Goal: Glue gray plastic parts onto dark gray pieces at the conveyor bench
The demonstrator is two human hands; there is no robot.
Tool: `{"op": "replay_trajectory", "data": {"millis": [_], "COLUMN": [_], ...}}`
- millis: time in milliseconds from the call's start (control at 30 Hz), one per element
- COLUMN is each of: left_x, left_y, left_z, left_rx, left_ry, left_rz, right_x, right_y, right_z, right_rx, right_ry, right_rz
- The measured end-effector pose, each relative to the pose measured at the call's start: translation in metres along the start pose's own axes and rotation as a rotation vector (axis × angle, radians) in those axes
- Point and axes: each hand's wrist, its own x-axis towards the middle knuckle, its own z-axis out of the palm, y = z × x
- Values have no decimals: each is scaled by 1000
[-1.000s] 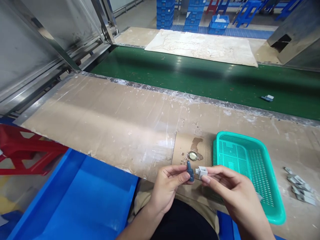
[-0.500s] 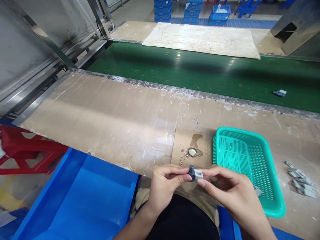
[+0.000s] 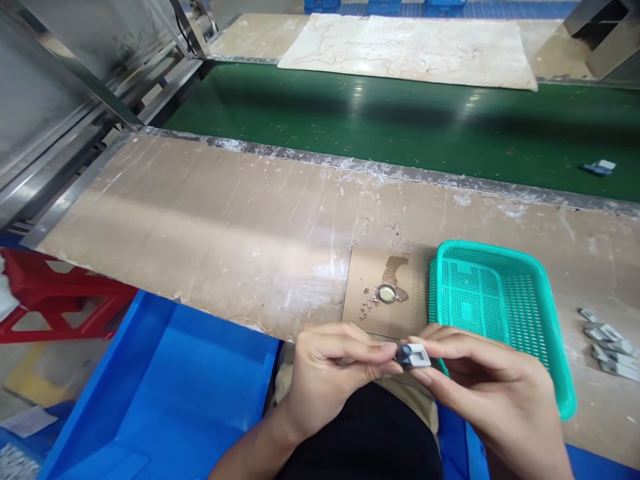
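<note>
Clip [image 3: 414, 355] lengthwise between both hands

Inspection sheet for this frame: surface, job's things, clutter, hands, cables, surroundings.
Surface: scratched brown cardboard-covered bench, stained near a small round metal disc.
Job's things: small white plastic block pressed against a dark blue plastic piece, held between both hands.
Clutter: teal perforated plastic basket; grey flat parts at right.
Hands: left hand pinches the blue piece; right hand pinches the white block.
Cables: nothing seen.
Surroundings: green conveyor belt carrying one small part; blue plastic bin; red plastic stool.
</note>
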Motion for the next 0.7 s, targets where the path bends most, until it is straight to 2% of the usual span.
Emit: {"op": "replay_trajectory", "data": {"millis": [267,467,600,700], "left_x": [-1,7,18,23], "left_y": [-1,-2,-3,-12], "left_z": [5,8,7,3], "left_rx": [41,106,122,171], "left_ry": [107,111,61,-76], "left_rz": [173,209,346,519], "right_x": [0,1,12,18], "right_y": [-7,-2,0,0], "right_z": [3,4,-3,-6], "right_rx": [-137,-166,-105,-33], "right_ry": [83,104,75,111], "right_rz": [-104,-150,-262,-322]}}
